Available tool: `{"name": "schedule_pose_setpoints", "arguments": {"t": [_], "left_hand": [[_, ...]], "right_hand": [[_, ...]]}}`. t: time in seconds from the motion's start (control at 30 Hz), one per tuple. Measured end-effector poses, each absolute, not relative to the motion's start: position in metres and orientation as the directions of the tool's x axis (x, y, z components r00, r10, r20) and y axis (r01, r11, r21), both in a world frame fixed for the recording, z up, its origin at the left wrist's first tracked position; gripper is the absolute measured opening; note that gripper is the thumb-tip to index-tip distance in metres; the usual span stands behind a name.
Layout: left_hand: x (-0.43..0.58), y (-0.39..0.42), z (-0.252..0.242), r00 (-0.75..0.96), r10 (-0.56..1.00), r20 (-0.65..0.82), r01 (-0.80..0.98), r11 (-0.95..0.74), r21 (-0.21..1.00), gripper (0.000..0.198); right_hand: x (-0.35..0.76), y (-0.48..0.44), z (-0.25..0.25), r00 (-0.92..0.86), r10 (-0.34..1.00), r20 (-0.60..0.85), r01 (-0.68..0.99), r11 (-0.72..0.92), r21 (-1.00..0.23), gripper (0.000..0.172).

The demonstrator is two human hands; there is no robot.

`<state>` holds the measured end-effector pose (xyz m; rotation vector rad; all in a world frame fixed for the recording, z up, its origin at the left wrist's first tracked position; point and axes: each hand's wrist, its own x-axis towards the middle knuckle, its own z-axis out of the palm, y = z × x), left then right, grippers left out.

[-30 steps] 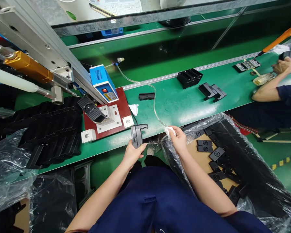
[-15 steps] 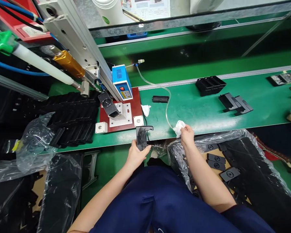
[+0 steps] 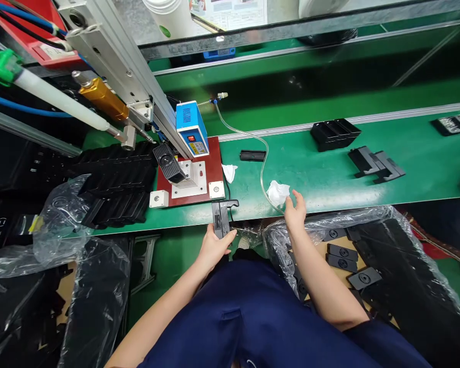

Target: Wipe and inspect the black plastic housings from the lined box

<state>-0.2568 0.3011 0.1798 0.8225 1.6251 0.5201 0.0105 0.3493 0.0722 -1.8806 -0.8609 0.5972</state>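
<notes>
My left hand (image 3: 214,245) is closed around the lower end of a black plastic housing (image 3: 221,219) at the bench's front edge. A short curved arm juts right from the top of the housing. My right hand (image 3: 296,212) has its thumb and fingers apart and holds nothing. Just left of its fingertips, a crumpled white tissue (image 3: 278,193) lies on the green bench (image 3: 329,189). A clear thin tube (image 3: 262,171) runs down beside the tissue toward the bench edge.
A press fixture (image 3: 187,179) on a red base holds a grilled black part (image 3: 169,162). Beside it stands a blue box (image 3: 192,128). Black housings (image 3: 115,179) are stacked at left; more parts (image 3: 375,163) lie at right. A plastic-lined bin (image 3: 421,266) holds black parts below.
My right hand has let go of the white tissue, which now lies on the bench. The housing in my left hand has turned slightly.
</notes>
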Motion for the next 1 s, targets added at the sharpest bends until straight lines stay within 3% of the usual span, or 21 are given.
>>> {"name": "schedule_pose_setpoints", "arguments": {"t": [0.17,0.27,0.37,0.43,0.53,0.63,0.77,1.0], "left_hand": [[-0.250,0.301,0.180,-0.051,0.739,-0.672,0.248,0.661,0.708,0.061],[-0.245,0.300,0.182,-0.066,0.736,-0.674,0.216,0.670,0.710,0.063],[-0.240,0.300,0.184,-0.070,0.749,-0.659,0.142,0.661,0.737,0.063],[-0.238,0.300,0.186,-0.058,0.742,-0.668,0.094,0.670,0.736,0.062],[-0.237,0.301,0.190,-0.058,0.718,-0.694,0.042,0.696,0.716,0.062],[-0.238,0.300,0.191,-0.080,0.707,-0.702,0.013,0.705,0.709,0.061],[-0.237,0.297,0.187,-0.083,0.712,-0.697,-0.006,0.699,0.715,0.061],[-0.238,0.296,0.181,-0.008,0.712,-0.702,-0.007,0.702,0.712,0.055]], "right_hand": [[-0.017,0.314,0.099,0.618,0.786,0.014,0.309,-0.226,-0.924,0.044],[-0.039,0.292,0.113,0.516,0.850,-0.103,0.189,-0.230,-0.955,0.042],[-0.053,0.273,0.119,0.277,0.919,-0.280,0.062,-0.308,-0.949,0.039],[-0.055,0.261,0.119,0.123,0.934,-0.334,0.095,-0.346,-0.933,0.040],[-0.049,0.246,0.117,-0.037,0.932,-0.361,0.281,-0.337,-0.899,0.040],[-0.036,0.239,0.117,-0.049,0.924,-0.379,0.418,-0.326,-0.848,0.046],[-0.023,0.245,0.123,-0.001,0.929,-0.370,0.453,-0.330,-0.829,0.052],[-0.040,0.263,0.134,-0.029,0.904,-0.427,0.248,-0.407,-0.879,0.067]]}}
